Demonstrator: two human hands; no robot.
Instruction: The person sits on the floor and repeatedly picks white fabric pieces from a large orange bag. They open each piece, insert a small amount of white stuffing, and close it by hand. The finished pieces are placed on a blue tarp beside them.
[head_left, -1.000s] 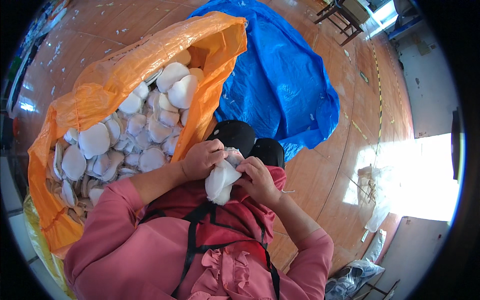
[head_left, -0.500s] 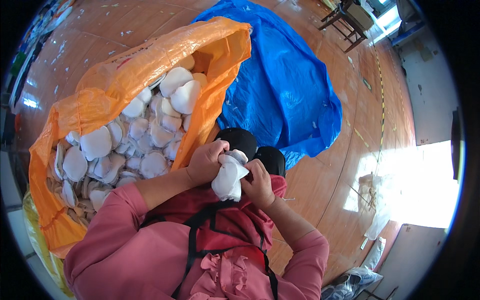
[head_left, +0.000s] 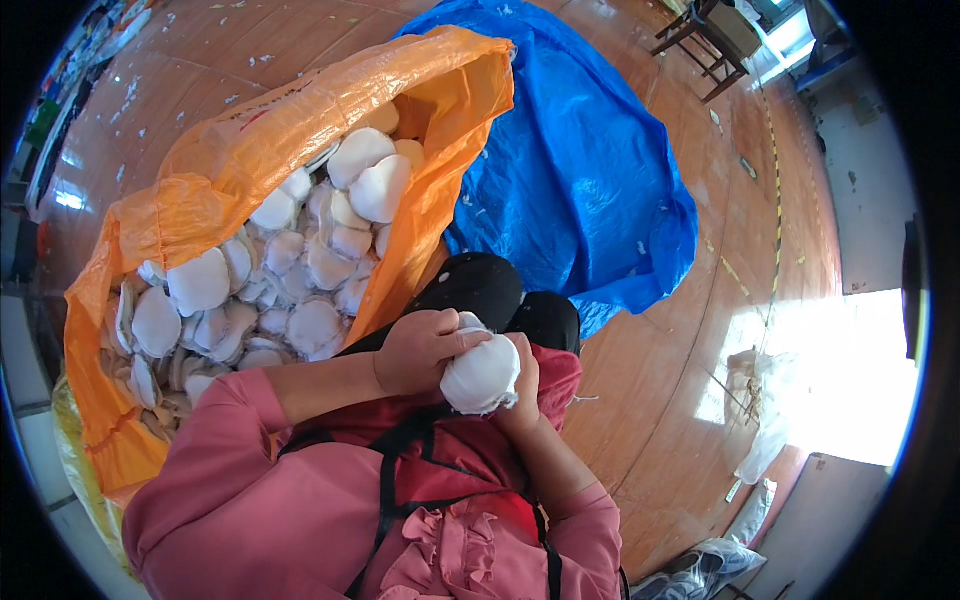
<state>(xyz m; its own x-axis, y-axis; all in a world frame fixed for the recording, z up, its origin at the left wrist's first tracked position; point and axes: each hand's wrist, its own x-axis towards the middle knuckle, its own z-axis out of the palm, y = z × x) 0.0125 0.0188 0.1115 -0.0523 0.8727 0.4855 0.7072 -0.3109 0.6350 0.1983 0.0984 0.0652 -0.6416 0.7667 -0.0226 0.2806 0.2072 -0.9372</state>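
Note:
Over my lap, both hands hold a white, rounded cloth pad (head_left: 478, 378) with a frayed lower edge. My left hand (head_left: 422, 352) is closed on its upper left, thumb lying across the top. Along the right edge, my right hand (head_left: 520, 388) grips the pad, its fingers partly hidden behind it. A bit of greyish white material shows at the pad's top, between the hands. To the left, an orange woven sack (head_left: 225, 140) gapes open, filled with similar white and cream pads (head_left: 198, 282), many with fuzzy edges.
A blue plastic sheet or sack (head_left: 570, 170) lies beyond my knees on the tiled floor (head_left: 640, 400). A wooden chair (head_left: 705, 45) stands at the far right. Clear plastic bags (head_left: 705, 565) lie at the lower right, and a yellow sack (head_left: 90, 480) sits beside the orange one.
The pad has gone from loose and creased to smooth and rounded. My right hand has moved down around its right edge, while my left thumb has shifted across its top.

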